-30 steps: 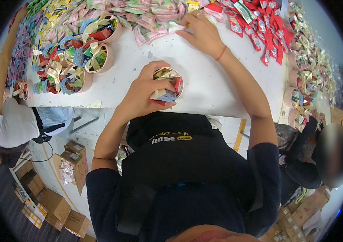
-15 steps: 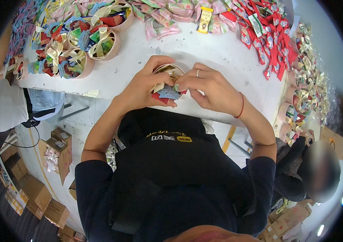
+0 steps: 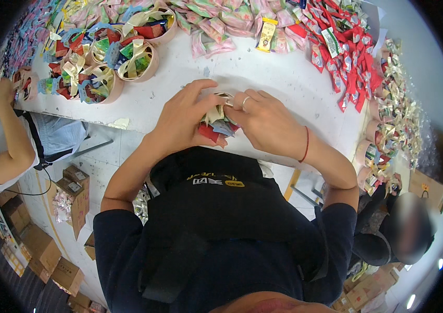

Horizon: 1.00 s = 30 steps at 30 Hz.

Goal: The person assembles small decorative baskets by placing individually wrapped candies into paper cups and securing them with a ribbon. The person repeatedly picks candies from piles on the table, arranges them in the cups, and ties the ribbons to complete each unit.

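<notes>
In front of me at the table's near edge is a small round pale pink gift tub (image 3: 223, 94), mostly covered by my hands. My left hand (image 3: 179, 116) curves round its left side, thumb on the cream ribbon (image 3: 214, 112) and index finger stretched out past the rim. Over the right side lies my right hand (image 3: 269, 116), a ring on one finger. Its fingertips are bent together at the ribbon, and what they pinch is hidden. A red packet (image 3: 210, 132) and a blue card (image 3: 224, 127) stick out on the near side.
Finished-looking tubs with ribbons (image 3: 139, 62) stand at the left of the table (image 3: 190, 62). Pink packets (image 3: 213, 31), a yellow packet (image 3: 266, 35) and red packets (image 3: 344, 57) lie along the back. More tubs (image 3: 375, 130) line the right. Co-workers are at both sides.
My right hand has turned and moved over the tub, hiding more of it. My left index finger has straightened. At the left, a co-worker's arm has come up to the tubs.
</notes>
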### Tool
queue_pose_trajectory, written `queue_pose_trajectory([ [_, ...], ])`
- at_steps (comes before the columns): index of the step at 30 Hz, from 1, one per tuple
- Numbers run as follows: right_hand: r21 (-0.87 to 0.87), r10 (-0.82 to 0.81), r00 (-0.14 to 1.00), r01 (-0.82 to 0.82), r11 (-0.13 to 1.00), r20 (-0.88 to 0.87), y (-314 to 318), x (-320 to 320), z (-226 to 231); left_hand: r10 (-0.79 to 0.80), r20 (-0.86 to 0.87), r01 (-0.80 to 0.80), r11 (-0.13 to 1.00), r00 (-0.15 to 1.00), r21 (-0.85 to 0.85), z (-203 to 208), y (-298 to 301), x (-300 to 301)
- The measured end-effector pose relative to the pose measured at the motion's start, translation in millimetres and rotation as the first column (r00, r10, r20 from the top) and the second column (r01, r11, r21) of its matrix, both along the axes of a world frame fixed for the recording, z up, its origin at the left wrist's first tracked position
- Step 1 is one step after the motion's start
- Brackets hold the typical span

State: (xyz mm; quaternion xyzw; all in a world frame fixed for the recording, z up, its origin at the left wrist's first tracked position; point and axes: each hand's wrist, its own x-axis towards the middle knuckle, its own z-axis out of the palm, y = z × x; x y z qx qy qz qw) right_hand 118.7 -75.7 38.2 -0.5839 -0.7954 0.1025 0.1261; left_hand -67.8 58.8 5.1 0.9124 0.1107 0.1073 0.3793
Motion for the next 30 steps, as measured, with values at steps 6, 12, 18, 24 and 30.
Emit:
queue_pose_trajectory([
  [6, 0.049, -0.036, 0.982, 0.046, 0.998, -0.187, 0.5, -0.9, -20.6, -0.099, 0.053, 0.094, 0.992, 0.994, 0.089, -2.1, 0.9, 4.3],
  [12, -0.145, -0.036, 0.816, -0.059, 0.988, -0.577, -4.4, 26.4, -5.3, -0.164, 0.057, 0.161, 0.986, 0.985, 0.047, -9.5, 3.1, 10.4],
  [18, 0.048, -0.458, 0.466, 0.738, 0.673, -0.757, 126.6, 255.3, -23.0, -0.141, 0.062, 0.143, 0.99, 0.988, -0.019, -1.7, 3.7, 11.3],
  [24, 0.476, -0.818, 0.55, 0.681, 0.556, 0.169, 195.4, 388.7, -37.8, -0.148, 0.048, 0.15, 0.988, 0.988, -0.031, 4.6, 5.2, 16.8],
  [30, 0.379, -0.862, 0.492, 0.779, 0.5, 0.126, 213.9, 367.3, -16.5, -0.119, 0.044, 0.12, 0.992, 0.992, -0.026, -11.6, 5.5, 4.3],
])
